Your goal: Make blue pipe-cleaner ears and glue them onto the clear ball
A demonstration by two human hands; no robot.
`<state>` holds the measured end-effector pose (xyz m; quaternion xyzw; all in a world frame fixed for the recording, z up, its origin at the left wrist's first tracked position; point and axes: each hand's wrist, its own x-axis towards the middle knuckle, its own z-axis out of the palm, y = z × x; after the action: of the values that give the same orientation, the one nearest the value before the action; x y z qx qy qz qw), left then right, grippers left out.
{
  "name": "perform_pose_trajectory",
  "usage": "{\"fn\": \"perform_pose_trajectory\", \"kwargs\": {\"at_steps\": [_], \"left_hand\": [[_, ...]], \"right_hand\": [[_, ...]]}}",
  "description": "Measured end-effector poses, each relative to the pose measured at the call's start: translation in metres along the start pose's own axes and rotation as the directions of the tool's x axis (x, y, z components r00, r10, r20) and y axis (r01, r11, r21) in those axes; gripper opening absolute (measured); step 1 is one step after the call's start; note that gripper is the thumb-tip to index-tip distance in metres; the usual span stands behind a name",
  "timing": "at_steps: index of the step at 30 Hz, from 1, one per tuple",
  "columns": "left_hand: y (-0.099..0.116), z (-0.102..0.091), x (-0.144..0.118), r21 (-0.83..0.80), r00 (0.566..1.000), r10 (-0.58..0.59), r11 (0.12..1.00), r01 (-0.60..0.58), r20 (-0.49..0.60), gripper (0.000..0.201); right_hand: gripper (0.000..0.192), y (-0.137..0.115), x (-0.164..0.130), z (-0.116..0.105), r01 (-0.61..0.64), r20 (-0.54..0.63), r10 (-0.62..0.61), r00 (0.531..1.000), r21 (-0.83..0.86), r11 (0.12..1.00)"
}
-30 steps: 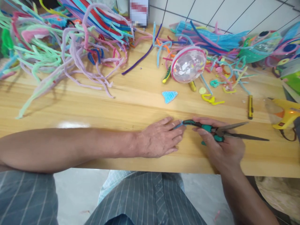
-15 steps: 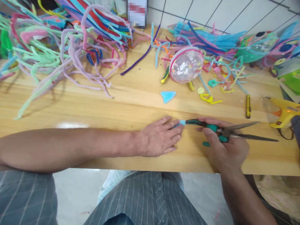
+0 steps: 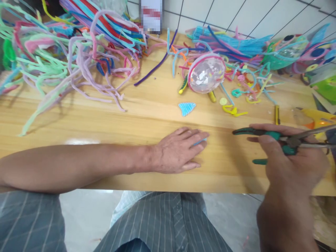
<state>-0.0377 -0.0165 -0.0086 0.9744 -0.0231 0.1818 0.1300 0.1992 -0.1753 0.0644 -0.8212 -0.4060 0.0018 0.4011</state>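
Observation:
My left hand (image 3: 181, 149) lies flat, palm down, on the wooden table (image 3: 105, 119), its fingers pressing a small light-blue pipe-cleaner piece (image 3: 201, 141) that peeks out under the fingertips. My right hand (image 3: 286, 164) is raised off to the right and grips green-handled long-nose pliers (image 3: 273, 138), handles pointing left, jaws pointing right. The pliers are clear of the blue piece. A small blue woven triangle (image 3: 187, 107) lies just beyond my left hand.
A big tangle of pipe cleaners (image 3: 73, 49) fills the back left. A clear plastic dome with a pink rim (image 3: 206, 73) sits mid-back among scraps. A yellow utility knife (image 3: 276, 113) and a yellow glue gun (image 3: 319, 119) lie at right.
My right hand has pulled the pliers away to the right and up, off the blue piece. My left hand stays flat on the piece.

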Motion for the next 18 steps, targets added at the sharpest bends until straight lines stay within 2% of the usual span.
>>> {"fn": "perform_pose_trajectory", "kwargs": {"at_steps": [2, 4, 6, 9, 12, 15, 18], "left_hand": [[-0.003, -0.001, 0.001, -0.024, 0.997, -0.068, 0.997, 0.067, -0.041, 0.061], [-0.004, -0.003, 0.003, -0.020, 0.991, -0.129, 0.992, 0.128, -0.027, 0.063], [-0.004, -0.004, 0.006, 0.008, 0.988, -0.156, 0.988, 0.156, 0.011, 0.063], [-0.002, -0.006, 0.011, 0.053, 0.984, -0.171, 0.984, 0.168, 0.052, 0.058], [-0.001, -0.006, 0.016, 0.083, 0.978, -0.195, 0.979, 0.189, 0.073, 0.045], [-0.004, -0.005, 0.017, 0.084, 0.976, -0.203, 0.977, 0.197, 0.072, 0.036], [-0.010, -0.007, 0.016, -0.062, 0.977, -0.214, 0.975, 0.214, 0.011, 0.036]], "right_hand": [[0.018, 0.022, 0.016, -0.012, 0.075, 0.089, -0.048, 0.995, -0.327, 0.942], [0.014, 0.050, 0.028, -0.018, 0.111, 0.119, -0.061, 0.991, -0.480, 0.870], [0.012, 0.078, 0.035, -0.018, 0.135, 0.165, -0.052, 0.985, -0.544, 0.828], [0.015, 0.110, 0.038, -0.012, 0.213, 0.232, -0.107, 0.967, -0.500, 0.839], [0.029, 0.125, 0.038, -0.003, 0.287, 0.266, -0.195, 0.944, -0.371, 0.883], [0.042, 0.123, 0.036, 0.002, 0.342, 0.285, -0.257, 0.923, -0.310, 0.887], [0.053, 0.100, 0.027, 0.005, 0.384, 0.274, -0.317, 0.908, -0.246, 0.890]]}}
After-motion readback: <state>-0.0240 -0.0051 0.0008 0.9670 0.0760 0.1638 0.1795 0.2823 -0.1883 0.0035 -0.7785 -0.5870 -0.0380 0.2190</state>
